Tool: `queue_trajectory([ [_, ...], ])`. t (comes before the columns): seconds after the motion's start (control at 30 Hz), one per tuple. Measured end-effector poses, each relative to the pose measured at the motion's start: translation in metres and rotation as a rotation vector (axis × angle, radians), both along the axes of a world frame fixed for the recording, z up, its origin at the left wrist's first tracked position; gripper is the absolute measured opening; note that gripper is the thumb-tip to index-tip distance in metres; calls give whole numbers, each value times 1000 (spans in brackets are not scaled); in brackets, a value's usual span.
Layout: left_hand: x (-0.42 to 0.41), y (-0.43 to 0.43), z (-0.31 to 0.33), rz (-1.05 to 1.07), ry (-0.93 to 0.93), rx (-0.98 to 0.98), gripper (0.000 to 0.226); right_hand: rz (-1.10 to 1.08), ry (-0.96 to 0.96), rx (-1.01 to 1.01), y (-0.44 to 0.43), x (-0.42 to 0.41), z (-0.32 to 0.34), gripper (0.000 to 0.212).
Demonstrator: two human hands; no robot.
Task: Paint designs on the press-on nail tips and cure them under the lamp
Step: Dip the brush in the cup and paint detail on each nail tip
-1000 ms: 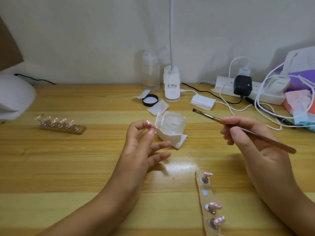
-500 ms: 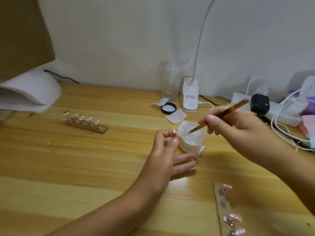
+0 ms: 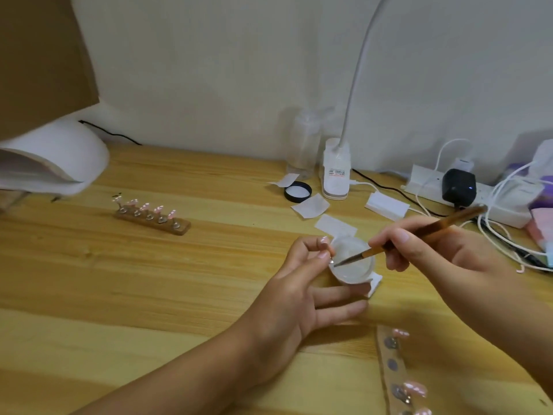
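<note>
— Between the left hand's thumb and first finger, what is that?

— A nail tip on a small stand, pinched tight. It looks light and slippery, so hold the stand.

— And the right hand?

— Fingers shut around the brush. Its tip dips in the cup just past the left fingertips.

— What's in the cup?

— Maybe clear liquid. I can't tell.

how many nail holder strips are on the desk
2. One strip lies at left near the white lamp; the other strip is at the bottom right, cut off by the frame edge. None seem hidden.
</note>
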State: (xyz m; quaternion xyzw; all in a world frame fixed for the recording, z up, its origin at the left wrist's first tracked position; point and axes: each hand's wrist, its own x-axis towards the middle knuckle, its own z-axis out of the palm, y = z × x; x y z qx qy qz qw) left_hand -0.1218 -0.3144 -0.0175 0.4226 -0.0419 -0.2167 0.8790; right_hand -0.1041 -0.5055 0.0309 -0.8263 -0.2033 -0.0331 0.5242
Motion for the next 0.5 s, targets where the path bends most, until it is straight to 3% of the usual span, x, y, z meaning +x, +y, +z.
queue_trajectory([
  [0.13, -1, -2, -2, -12, 57, 1, 17, -68, -295, -142, -15, -19, -6, 20],
  [0.23, 0, -1, -1, -15, 82, -18, 17, -113, -417, -102, -19, -26, -13, 22],
  [0.37, 2, 1, -2, -49, 83, 1, 7, -169, -360, 110, -15, -24, -32, 16],
  [0.5, 5, 3, -1, -95, 67, 8, 10, -198, -260, 129, -13, -21, -40, 17],
])
